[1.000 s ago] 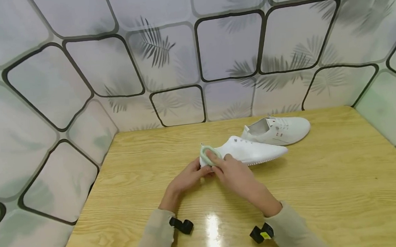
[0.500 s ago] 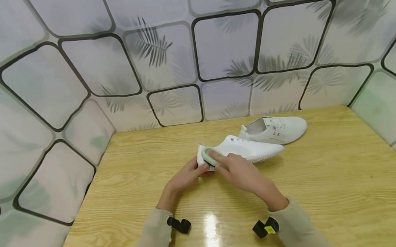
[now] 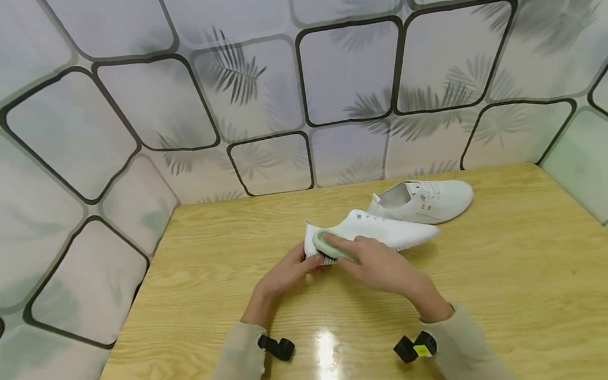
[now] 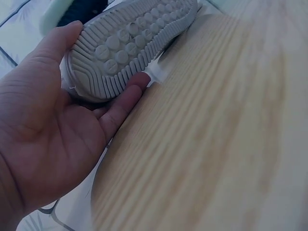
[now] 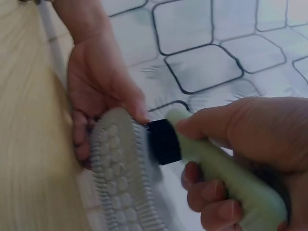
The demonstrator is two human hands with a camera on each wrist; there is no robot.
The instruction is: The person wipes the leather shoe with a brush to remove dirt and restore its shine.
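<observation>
A white lace-up shoe (image 3: 386, 231) lies tipped on its side, toe to the right. My left hand (image 3: 283, 275) grips its heel, thumb at the sole's edge and fingers beneath. The left wrist view shows the studded sole (image 4: 130, 45) turned toward the camera. In my right hand (image 3: 383, 265) is a pale green scrub brush (image 3: 328, 246), its handle wrapped by the fingers in the right wrist view. Dark bristles (image 5: 164, 142) meet the shoe's side close to the heel, just beside the left thumb.
A second white shoe (image 3: 439, 201) stands upright behind the first, near the back of the wooden table (image 3: 502, 294). Patterned panels (image 3: 349, 75) rise behind the table and along its sides. Each sleeve cuff carries a small black camera.
My right hand has slid the brush a little right and down along the shoe's heel side. The left hand keeps its grip, and the shoe stays nearly in place.
</observation>
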